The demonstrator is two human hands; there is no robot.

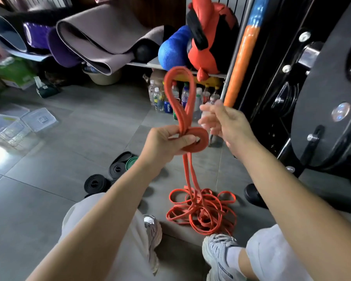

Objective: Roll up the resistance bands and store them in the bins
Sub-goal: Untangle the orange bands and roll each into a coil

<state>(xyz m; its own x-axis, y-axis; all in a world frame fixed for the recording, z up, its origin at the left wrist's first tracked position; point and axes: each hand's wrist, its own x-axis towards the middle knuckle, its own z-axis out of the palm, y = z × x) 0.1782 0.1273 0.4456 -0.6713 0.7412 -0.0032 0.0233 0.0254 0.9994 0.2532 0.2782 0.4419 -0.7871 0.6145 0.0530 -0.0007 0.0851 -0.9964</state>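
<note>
The left hand (166,141) has its grip curled round the half-rolled orange band (200,137); a loop stands above the grip, and strands hang below it to a tangle on the floor (79,122). The right hand (226,123), fingers loose and empty, hovers just right of the grip. Clear bins (14,126) sit far to its left.

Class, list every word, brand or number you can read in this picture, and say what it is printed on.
"PEPSI": on the blue drink container among the bottles on the floor.
Labels on those bottles, print on the green box, lettering on the grey shoe: too small or blurred to read.
</note>
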